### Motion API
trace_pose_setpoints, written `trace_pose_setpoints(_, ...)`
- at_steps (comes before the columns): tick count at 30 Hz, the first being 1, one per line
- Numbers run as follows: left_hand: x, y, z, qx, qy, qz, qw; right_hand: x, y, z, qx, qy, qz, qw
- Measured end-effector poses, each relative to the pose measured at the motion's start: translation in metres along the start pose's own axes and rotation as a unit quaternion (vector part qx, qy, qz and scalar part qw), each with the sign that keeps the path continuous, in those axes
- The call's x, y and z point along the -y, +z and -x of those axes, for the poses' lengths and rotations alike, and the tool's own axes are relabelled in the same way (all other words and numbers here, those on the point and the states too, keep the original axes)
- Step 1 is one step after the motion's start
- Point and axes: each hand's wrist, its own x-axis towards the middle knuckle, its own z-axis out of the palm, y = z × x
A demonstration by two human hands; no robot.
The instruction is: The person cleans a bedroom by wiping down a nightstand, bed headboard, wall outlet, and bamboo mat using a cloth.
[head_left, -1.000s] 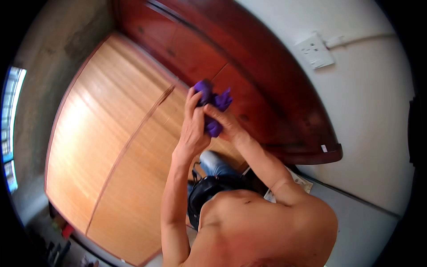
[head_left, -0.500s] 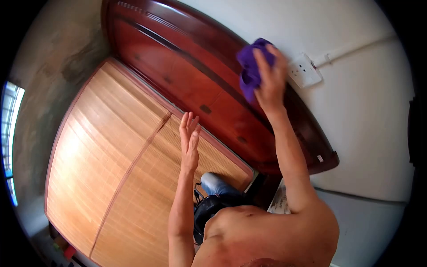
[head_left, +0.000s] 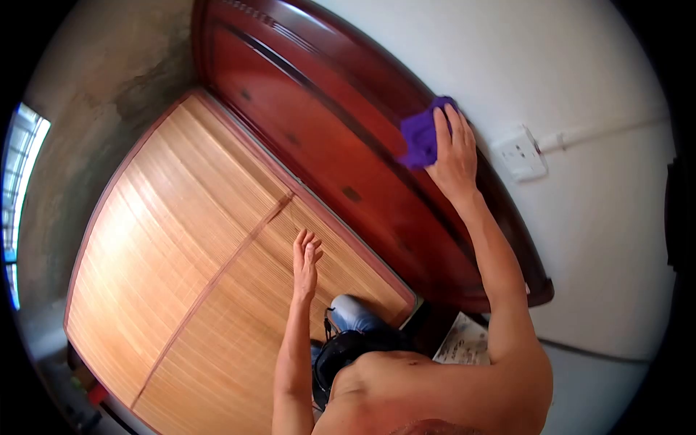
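With hands parted now, no longer joined on the cloth, head view: clasps purple cloth [head_left: 417, 138] against the red headboard [head_left: 319, 130] under the right hand's [head_left: 455, 161] bent fingers, leaving the left hand [head_left: 307, 272] empty, loosely open above the woven mat [head_left: 210, 239].

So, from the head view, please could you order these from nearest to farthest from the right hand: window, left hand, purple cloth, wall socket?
1. Purple cloth: under the fingers of the right hand.
2. Wall socket: just to its right.
3. Left hand: lower left.
4. Window: far left edge.
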Motion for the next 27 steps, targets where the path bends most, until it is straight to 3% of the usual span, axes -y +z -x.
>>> trace_pose_setpoints(6, 0.108, -0.146, -0.07, -0.186, -0.022, -0.149, 0.971, 0.005, 0.025, -0.018, -0.056, 0.014, -0.009, 0.998)
trace_pose_setpoints(7, 0.119, -0.171, -0.086, -0.219, -0.009, -0.21, 0.953, 0.005, 0.032, -0.025, -0.057, 0.014, -0.012, 0.998)
trace_pose_setpoints(9, 0.152, -0.223, -0.118, -0.285, 0.04, -0.462, 0.839, 0.008, 0.041, -0.04, -0.053, 0.016, -0.013, 0.998)
trace_pose_setpoints(14, 0.153, -0.309, -0.209, -0.352, 0.046, -0.64, 0.681, 0.031, 0.068, -0.105, -0.047, -0.033, 0.035, 0.998)
trace_pose_setpoints(17, 0.134, -0.35, -0.271, -0.375, 0.062, -0.695, 0.61, 0.046, 0.086, -0.137, -0.018, -0.006, 0.034, 0.999)
trace_pose_setpoints(21, 0.086, -0.362, -0.322, -0.381, -0.101, -0.688, 0.609, 0.075, 0.124, -0.196, -0.042, -0.07, 0.074, 0.994)
trace_pose_setpoints(23, 0.095, -0.362, -0.33, -0.408, -0.085, -0.691, 0.59, 0.099, 0.148, -0.244, -0.044, -0.079, 0.081, 0.993)
trace_pose_setpoints(24, 0.111, -0.372, -0.335, -0.479, 0.118, -0.648, 0.579, 0.109, 0.16, -0.268, -0.043, -0.075, 0.076, 0.993)
trace_pose_setpoints(27, 0.122, -0.381, -0.337, -0.484, 0.165, -0.63, 0.584, 0.141, 0.202, -0.349, -0.035, -0.063, 0.061, 0.996)
